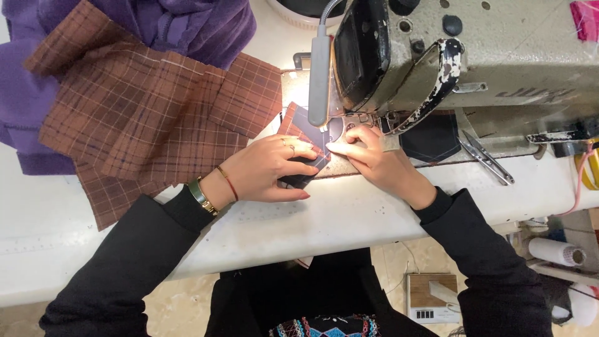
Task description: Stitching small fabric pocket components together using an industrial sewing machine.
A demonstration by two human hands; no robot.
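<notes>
My left hand lies flat on a small dark navy fabric piece with a brown plaid patch, pressing it to the white sewing table. My right hand pinches the same piece close to the needle area of the grey industrial sewing machine. Rings sit on the left fingers; a gold bangle and a red cord circle the left wrist. The needle itself is hidden behind the machine head and a grey lamp arm.
A stack of brown plaid cut pieces lies at the left on purple cloth. A dark navy pocket piece and thread snips lie under the machine arm. White thread cones sit at lower right.
</notes>
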